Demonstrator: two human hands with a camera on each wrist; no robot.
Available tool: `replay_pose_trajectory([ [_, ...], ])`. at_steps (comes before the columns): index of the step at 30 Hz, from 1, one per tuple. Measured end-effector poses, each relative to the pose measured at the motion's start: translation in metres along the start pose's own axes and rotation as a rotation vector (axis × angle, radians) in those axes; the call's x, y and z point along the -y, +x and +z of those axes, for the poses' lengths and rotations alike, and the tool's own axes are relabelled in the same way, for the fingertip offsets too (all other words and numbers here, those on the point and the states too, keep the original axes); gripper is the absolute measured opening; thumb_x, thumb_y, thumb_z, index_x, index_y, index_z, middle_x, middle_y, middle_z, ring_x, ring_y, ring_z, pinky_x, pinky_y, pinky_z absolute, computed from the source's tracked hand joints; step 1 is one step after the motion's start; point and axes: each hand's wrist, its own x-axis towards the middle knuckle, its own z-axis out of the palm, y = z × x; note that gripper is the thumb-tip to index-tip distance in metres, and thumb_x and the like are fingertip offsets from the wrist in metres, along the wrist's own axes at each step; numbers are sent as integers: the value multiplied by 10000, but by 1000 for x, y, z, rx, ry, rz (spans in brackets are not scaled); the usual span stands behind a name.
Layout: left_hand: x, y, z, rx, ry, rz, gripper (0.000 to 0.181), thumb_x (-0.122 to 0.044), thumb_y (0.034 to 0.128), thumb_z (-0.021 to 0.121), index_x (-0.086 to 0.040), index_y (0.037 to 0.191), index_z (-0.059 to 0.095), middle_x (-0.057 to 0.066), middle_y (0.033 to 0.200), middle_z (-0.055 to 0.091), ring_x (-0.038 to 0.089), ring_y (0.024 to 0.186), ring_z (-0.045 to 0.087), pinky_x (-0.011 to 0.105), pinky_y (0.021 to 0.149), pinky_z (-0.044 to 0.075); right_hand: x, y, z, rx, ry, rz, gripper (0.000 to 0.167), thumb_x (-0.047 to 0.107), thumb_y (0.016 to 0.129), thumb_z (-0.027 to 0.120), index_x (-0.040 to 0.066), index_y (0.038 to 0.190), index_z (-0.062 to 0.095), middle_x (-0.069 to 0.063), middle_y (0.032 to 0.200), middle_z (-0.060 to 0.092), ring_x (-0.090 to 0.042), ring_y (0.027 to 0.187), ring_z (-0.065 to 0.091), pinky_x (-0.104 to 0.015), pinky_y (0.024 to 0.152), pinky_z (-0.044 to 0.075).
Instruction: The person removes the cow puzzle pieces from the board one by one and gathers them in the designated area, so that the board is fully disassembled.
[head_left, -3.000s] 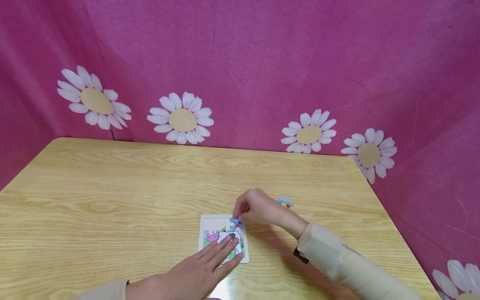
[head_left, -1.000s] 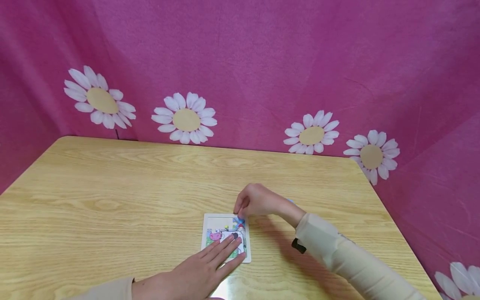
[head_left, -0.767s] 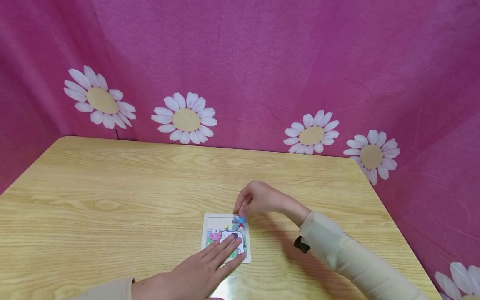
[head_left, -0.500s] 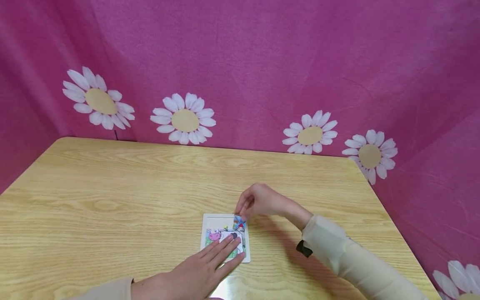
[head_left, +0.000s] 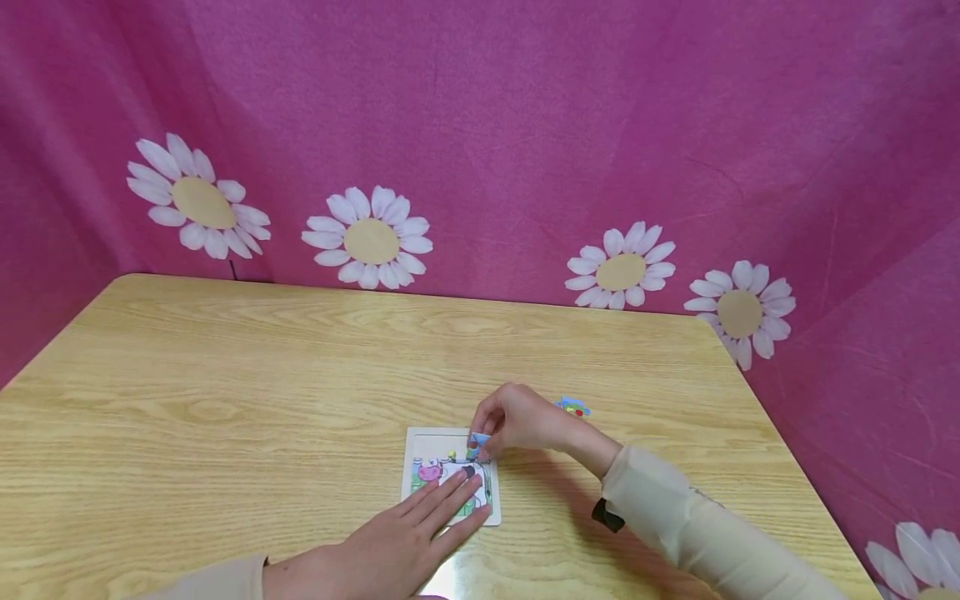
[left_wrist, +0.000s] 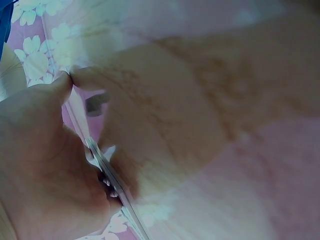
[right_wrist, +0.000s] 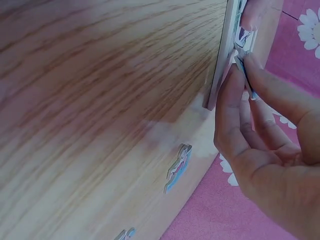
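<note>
In the head view, a small white-framed jigsaw puzzle (head_left: 412, 483) with a cow picture lies flat on the table. My left hand (head_left: 382, 542) rests on its lower part with straight fingers, covering some of the cow. At the puzzle's upper right corner, my right hand (head_left: 525, 421) pinches a blue puzzle piece (head_left: 480, 440) between thumb and fingers. The right wrist view shows this piece (right_wrist: 245, 75) tilted up between the fingertips, beside the frame edge. The frame's upper left part shows a bare pale base.
A loose blue, green and red puzzle piece (head_left: 573, 407) lies on the wooden table (head_left: 262, 392) beyond my right wrist. In the right wrist view, another loose piece (right_wrist: 124, 234) shows at the bottom edge. A pink flowered cloth (head_left: 480, 150) hangs behind the table.
The windmill piece, lying in the frame's upper right corner half a second ago, is now tilted up in my right fingers. My right hand has shifted slightly lower; the left stays put.
</note>
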Motion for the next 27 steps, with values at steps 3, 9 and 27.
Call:
replay_pose_trajectory([
  [3, 0, 0, 0, 5, -3, 0, 897, -699, 933, 386, -8, 1503, 338, 241, 1538, 299, 346, 1408, 330, 390, 1070, 379, 0, -2, -1, -6, 11, -15, 120, -25, 733, 830, 10, 806, 741, 6, 680, 673, -27, 629, 575, -196, 616, 491],
  [9, 0, 0, 1, -1, 5, -1, 897, -701, 934, 377, -11, 1505, 335, 239, 1539, 297, 344, 1407, 331, 386, 1075, 369, -4, -9, -8, -31, 47, 14, 92, -17, 750, 820, 17, 807, 757, -11, 694, 698, -33, 632, 597, -204, 619, 500],
  [27, 0, 0, -1, 6, -10, -6, 900, -700, 934, 378, -12, 1512, 318, 234, 1540, 296, 342, 1408, 331, 385, 1083, 359, -46, -62, -56, -88, 38, 115, 75, -10, 841, 736, -40, 907, 754, -80, 792, 729, -85, 682, 626, -259, 608, 529],
])
